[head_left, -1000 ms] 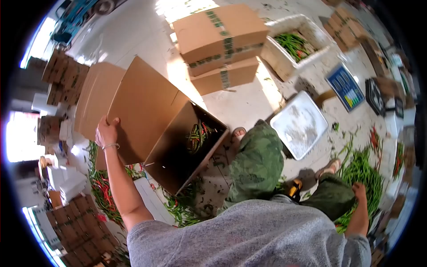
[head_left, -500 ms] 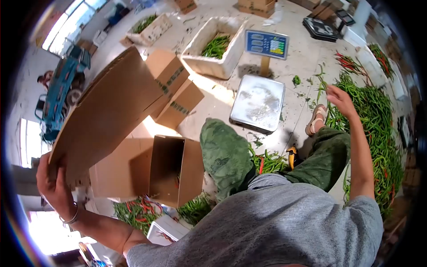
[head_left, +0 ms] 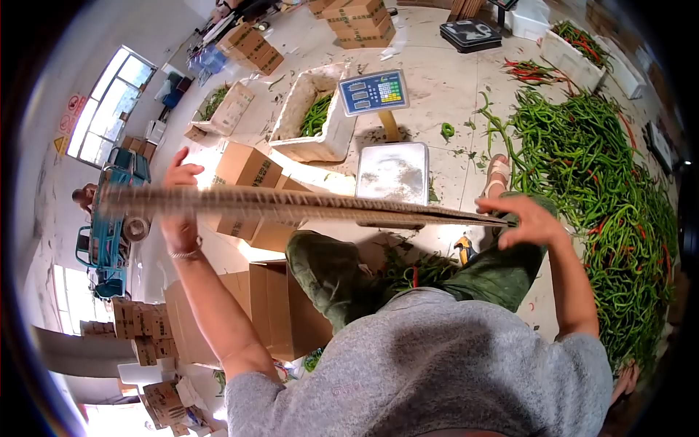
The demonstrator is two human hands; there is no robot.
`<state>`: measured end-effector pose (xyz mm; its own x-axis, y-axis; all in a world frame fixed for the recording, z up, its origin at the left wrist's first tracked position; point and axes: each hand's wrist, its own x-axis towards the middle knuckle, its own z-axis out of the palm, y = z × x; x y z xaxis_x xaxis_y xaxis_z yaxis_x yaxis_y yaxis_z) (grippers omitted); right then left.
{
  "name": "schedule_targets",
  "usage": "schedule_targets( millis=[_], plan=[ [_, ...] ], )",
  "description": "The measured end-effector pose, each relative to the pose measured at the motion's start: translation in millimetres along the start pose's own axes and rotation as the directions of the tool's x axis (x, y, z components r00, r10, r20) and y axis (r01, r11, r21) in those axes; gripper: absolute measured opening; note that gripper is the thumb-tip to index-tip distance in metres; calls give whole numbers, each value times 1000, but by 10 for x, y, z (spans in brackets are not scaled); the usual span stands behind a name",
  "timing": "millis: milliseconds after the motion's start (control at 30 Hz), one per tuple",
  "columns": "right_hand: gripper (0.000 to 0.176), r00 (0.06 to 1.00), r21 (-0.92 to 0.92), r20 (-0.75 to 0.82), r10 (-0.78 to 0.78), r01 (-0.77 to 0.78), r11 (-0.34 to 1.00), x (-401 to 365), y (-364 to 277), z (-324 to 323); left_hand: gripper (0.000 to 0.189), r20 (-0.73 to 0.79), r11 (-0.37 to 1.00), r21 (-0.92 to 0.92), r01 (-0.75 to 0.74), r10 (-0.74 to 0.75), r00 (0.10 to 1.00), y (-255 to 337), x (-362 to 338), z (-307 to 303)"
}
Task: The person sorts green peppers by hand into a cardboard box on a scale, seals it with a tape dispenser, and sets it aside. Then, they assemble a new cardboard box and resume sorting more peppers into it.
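Pale tiled floor (head_left: pixel 444 87) is overhung by a flat brown cardboard sheet (head_left: pixel 328 207), pinched by the right grip (head_left: pixel 534 221), while the left grip (head_left: pixel 180 176) cannot be judged, and tipping could be caused by weak support there.

Wearer's two hands (head_left: pixel 539 222); one held carton (head_left: pixel 328 206)
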<state>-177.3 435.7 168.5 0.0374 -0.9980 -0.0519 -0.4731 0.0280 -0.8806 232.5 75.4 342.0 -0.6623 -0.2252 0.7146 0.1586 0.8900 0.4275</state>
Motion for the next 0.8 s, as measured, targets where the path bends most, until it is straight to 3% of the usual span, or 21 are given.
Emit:
schedule_targets(
  millis=[33, 67, 133, 167, 233, 300, 367, 433, 500, 567, 633, 700, 800],
  plan=[
    [72, 997, -81, -28, -65, 63, 995, -146, -8, 93, 20, -33, 960, -114, 256, -261, 965, 66, -13, 151],
    [59, 975, -133, -134, -179, 161, 978, -218, 43, 253, 24, -21, 951, -156, 269, -275, 961, 9, 5, 248],
    [46, 946, -150, -267, -182, 146, 978, -294, 251, 475, 31, -71, 917, -226, 328, -351, 934, -50, 54, 490],
    [45, 937, -145, -316, -149, 107, 984, -328, 290, 544, 40, -82, 884, -196, 425, -446, 891, -199, 0, 586],
    [42, 912, -175, -375, -168, 108, 979, -273, 155, 655, 56, -272, 832, -164, 531, -555, 786, -494, -12, 886],
    [40, 936, -283, -326, -136, 40, 958, -115, 5, 764, 58, -363, 733, -291, 615, -679, 638, -816, -70, 1178],
    [28, 969, -364, -244, -37, -56, 930, 153, -169, 843, 72, -178, 551, -520, 653, -817, 548, -968, -106, 1556],
    [22, 987, -493, -139, 84, -142, 859, 450, -89, 980, 81, -76, 424, -589, 688, -876, 476, -789, -109, 2020],
    [20, 989, -492, -108, 105, -145, 858, 642, -109, 1065, 86, -41, 344, -580, 739, -918, 395, -930, -227, 2413],
    [18, 985, -457, -125, 119, -164, 874, 746, -184, 1131, 93, -85, 516, -499, 696, -829, 553, -1402, -507, 2679],
    [18, 973, -400, -149, 178, -223, 889, 728, -154, 1157, 101, -185, 620, -193, 760, -784, 593, -1589, -575, 2794],
    [16, 973, -386, -136, 188, -226, 895, 704, -156, 1162, 99, -162, 641, -110, 760, -766, 622, -1208, -427, 2878],
    [17, 961, -332, -192, 198, -253, 909, 674, -161, 1231, 98, -193, 647, 220, 730, -705, 683, -1195, -506, 2988]
  ],
)
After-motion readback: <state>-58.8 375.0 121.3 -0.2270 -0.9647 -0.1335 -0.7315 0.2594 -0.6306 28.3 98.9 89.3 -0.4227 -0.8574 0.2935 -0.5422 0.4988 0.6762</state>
